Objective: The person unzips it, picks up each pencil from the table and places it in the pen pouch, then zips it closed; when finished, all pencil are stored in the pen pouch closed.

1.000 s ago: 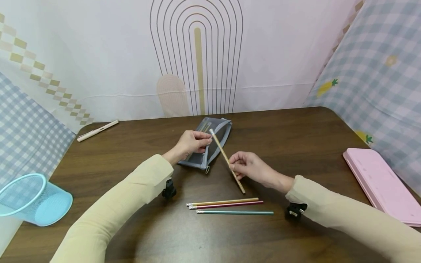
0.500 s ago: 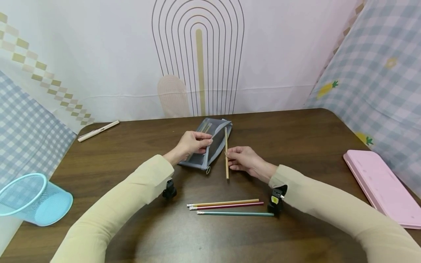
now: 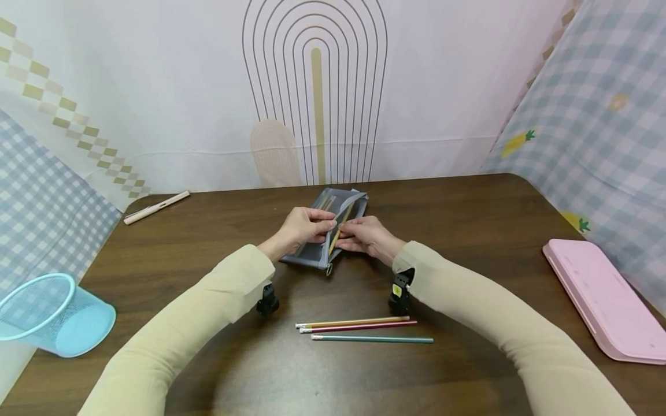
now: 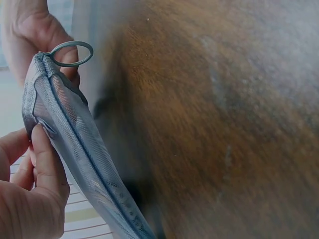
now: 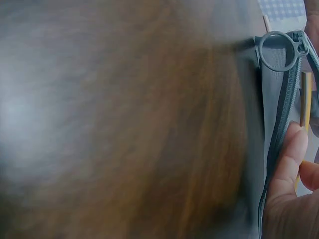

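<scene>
A grey mesh zip pencil case [image 3: 307,255] lies at the table's back middle, its zip open. My left hand [image 3: 302,225] pinches one edge of the opening between thumb and fingers. In the right hand [image 3: 366,236] I hold a gold pencil [image 5: 306,99], which lies inside the opening along the zip. The right fingers are at the case's other edge. Through the mesh several more pencils [image 3: 326,202] show. A ring pull [image 4: 74,54] hangs at the case's near corner. In front lie a gold pencil [image 3: 354,321], a red pencil [image 3: 364,327] and a teal pencil [image 3: 372,338].
A light blue mesh cup [image 3: 78,332] lies tipped at the left edge. A white pen [image 3: 157,208] rests at the back left of the brown table [image 3: 458,214]. A pink case [image 3: 606,294] lies at the right. Patterned cloths hang behind and beside the table.
My right hand has moved left and away from me, turning the gold pencil and bringing it from beside the pencil case into its opening. The left hand has kept its hold on the edge.
</scene>
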`<state>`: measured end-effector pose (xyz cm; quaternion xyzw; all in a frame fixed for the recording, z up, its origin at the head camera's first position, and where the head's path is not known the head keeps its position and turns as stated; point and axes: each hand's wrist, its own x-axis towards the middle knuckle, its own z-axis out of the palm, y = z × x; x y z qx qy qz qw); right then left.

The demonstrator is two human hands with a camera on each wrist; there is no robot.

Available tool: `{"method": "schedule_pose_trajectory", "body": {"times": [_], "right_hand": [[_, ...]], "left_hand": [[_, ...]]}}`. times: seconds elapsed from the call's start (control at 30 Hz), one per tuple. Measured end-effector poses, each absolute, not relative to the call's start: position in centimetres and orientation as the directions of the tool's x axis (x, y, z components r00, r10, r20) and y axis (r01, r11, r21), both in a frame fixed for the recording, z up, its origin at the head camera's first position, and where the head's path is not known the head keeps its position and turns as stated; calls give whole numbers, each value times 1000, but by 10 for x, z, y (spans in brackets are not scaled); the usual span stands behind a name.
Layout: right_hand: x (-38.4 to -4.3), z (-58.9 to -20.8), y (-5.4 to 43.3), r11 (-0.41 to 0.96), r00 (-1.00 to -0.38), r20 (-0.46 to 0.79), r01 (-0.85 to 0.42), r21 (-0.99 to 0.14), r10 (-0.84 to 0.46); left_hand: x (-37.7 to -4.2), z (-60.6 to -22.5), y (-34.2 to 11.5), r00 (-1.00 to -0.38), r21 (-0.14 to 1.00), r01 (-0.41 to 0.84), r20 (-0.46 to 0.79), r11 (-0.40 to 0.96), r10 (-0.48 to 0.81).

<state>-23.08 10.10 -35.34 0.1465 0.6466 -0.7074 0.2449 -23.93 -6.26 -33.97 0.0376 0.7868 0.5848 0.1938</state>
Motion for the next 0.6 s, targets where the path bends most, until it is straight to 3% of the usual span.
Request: {"method": "schedule_pose_trajectory", "body": {"times": [0.33,0.6], "right_hand": [[-220,-349,108,-89,-821,-524,553,-828,-226],[-169,-344,130,204,-831,-406,353,-913,-380]], "left_hand": [[-239,-341,-60,-922,938,-158,-253,309,295],[-240,-342,-59,-929,940,-140,-234,312,286]]}}
